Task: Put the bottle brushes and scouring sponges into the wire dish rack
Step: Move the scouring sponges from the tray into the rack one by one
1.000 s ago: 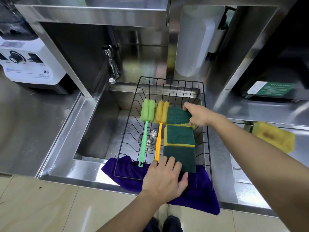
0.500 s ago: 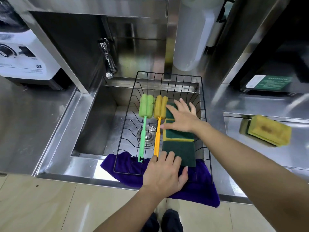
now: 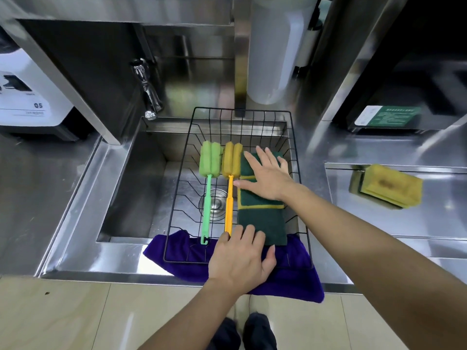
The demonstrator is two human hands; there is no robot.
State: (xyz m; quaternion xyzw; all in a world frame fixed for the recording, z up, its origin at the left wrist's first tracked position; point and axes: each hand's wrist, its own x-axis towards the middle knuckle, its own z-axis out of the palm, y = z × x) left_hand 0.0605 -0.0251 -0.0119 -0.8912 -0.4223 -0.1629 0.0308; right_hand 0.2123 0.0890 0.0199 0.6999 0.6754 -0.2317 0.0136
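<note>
A black wire dish rack [image 3: 294, 137] sits over the sink. Inside it lie a green bottle brush [image 3: 207, 183] and an orange bottle brush [image 3: 229, 188], side by side, heads at the far end. To their right is a row of three green scouring sponges [image 3: 262, 221]. My right hand [image 3: 267, 178] lies flat with spread fingers on the far two sponges. My left hand [image 3: 241, 258] rests open on the rack's near edge, fingertips touching the nearest sponge and the orange handle. Another yellow and green sponge [image 3: 389, 189] lies on the counter at the right.
A purple cloth [image 3: 285, 281] lies under the rack's near end. The steel sink [image 3: 131, 188] has a drain [image 3: 214, 202] and a tap [image 3: 147, 89] at the back left. A white appliance [image 3: 27, 97] stands at the left, a white container [image 3: 275, 46] behind the rack.
My right hand let go of the far sponge's corner, opened, and now presses flat across the far two sponges. My left hand stayed on the rack's near edge.
</note>
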